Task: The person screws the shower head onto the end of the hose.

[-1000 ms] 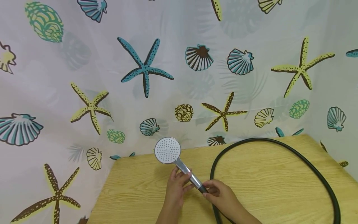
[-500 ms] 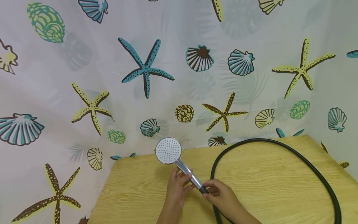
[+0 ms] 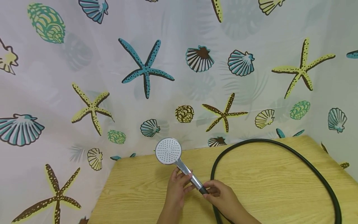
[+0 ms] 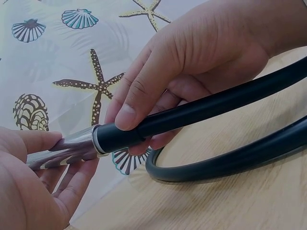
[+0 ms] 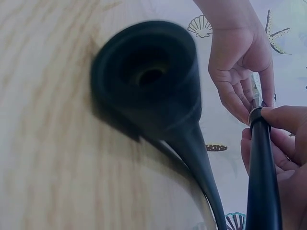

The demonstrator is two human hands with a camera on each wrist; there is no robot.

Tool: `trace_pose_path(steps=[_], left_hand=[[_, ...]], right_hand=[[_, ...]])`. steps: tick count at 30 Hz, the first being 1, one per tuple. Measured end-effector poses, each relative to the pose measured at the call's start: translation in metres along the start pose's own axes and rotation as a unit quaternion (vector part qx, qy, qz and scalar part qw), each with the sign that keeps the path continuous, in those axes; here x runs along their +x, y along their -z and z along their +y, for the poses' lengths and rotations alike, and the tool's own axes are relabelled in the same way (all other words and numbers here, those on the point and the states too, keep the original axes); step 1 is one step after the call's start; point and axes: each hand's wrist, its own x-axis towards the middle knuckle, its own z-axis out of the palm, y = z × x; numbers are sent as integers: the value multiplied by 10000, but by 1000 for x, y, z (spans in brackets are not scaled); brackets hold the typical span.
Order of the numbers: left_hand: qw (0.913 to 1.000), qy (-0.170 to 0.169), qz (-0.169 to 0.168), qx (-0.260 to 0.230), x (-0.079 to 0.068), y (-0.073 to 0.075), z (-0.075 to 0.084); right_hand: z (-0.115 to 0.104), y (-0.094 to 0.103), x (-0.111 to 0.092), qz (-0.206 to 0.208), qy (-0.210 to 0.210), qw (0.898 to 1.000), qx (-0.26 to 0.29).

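Observation:
A chrome hand shower [image 3: 168, 151] with a round white spray face tilts up to the left in the head view. My left hand [image 3: 175, 188] holds its metal handle between thumb and fingers. At the handle's lower end, my right hand [image 3: 222, 199] pinches the black collar [image 4: 115, 136] of a hose between thumb and fingers. In the left wrist view the collar meets the handle's metal rim. From there the black hose [image 3: 261, 140] runs back and loops over the table. Its other end, a wide round black fitting [image 5: 187, 105], looms close in the right wrist view.
The wood-grain table [image 3: 139, 177] lies under both hands. A pale curtain [image 3: 167, 18] printed with starfish and shells hangs behind it and along both sides. The hose loop takes up the table's right side.

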Motion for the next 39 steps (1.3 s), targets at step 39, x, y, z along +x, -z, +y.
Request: trace_pose_path(steps=[39], left_hand=[[9999,43,67,-121,-1,-2,1]], right_hand=[[-4,1,0,-78,-366,9978,542]])
